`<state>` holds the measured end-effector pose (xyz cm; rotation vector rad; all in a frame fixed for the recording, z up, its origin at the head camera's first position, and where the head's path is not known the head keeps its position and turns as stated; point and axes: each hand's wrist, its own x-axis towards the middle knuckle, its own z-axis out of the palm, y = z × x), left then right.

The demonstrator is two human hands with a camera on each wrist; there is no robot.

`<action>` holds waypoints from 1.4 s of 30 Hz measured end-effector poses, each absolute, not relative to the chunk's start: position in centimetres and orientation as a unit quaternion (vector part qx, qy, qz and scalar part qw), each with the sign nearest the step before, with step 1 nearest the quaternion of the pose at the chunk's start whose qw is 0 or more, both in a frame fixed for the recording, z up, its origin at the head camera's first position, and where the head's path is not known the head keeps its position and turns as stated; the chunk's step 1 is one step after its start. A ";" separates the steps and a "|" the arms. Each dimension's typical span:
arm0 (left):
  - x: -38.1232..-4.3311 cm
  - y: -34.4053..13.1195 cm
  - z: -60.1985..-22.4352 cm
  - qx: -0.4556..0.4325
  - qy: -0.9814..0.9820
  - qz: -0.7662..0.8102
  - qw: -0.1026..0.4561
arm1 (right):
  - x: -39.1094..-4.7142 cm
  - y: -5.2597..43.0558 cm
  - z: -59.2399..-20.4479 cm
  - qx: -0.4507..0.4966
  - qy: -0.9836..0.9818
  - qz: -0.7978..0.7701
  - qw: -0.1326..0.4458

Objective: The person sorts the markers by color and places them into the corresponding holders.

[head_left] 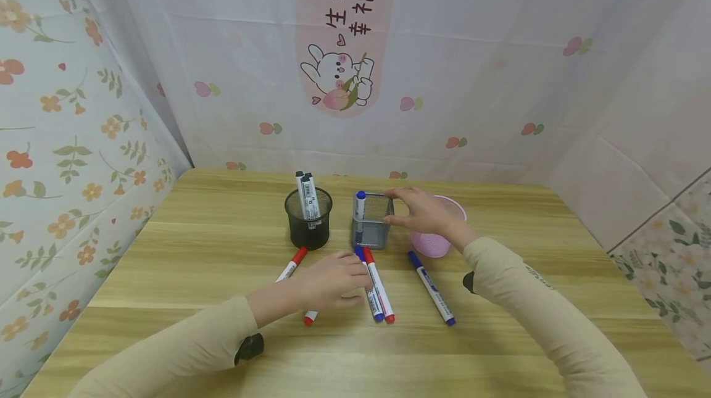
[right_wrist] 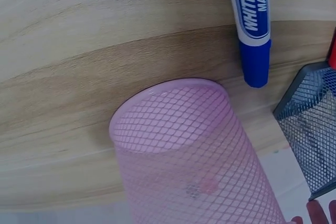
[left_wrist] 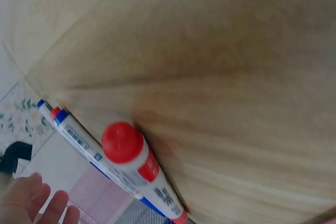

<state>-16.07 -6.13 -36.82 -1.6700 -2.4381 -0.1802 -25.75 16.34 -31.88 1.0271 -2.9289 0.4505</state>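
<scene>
My left hand [head_left: 333,277] hovers over the markers with loosely bent fingers and grips nothing. Beneath it lies a red marker [head_left: 289,269], partly hidden; to its right are a blue marker [head_left: 374,306] and a second red marker [head_left: 383,299], side by side. My right hand [head_left: 424,210] is at the right side of the grey square mesh pen holder [head_left: 379,236], thumb and fingers spread by its rim; whether they touch it I cannot tell. One blue-capped marker [head_left: 360,208] stands in that holder. Another blue marker [head_left: 432,290] lies at the right.
A black round mesh holder [head_left: 309,236] with several black-capped markers [head_left: 308,197] stands at the left. Behind my right hand is a pink mesh holder [head_left: 430,245], its open mouth visible in the right wrist view. A printed curtain [head_left: 355,139] hangs behind the wooden table [head_left: 211,250].
</scene>
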 end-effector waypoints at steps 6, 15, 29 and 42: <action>-15.6 -5.5 -37.3 -0.581 -0.811 -0.026 0.065 | -25.8 16.9 -31.7 0.342 -0.929 0.144 -0.007; -15.4 -5.0 -38.0 -0.588 -0.805 -0.006 0.074 | -26.1 17.3 -31.6 0.353 -0.926 0.132 -0.009; -15.4 -4.5 -39.4 -0.587 -0.803 0.046 0.093 | -26.1 17.4 -31.6 0.349 -0.929 0.124 -0.014; -15.2 -3.6 -39.3 -0.587 -0.794 0.096 0.123 | -26.1 17.3 -31.5 0.351 -0.928 0.125 -0.015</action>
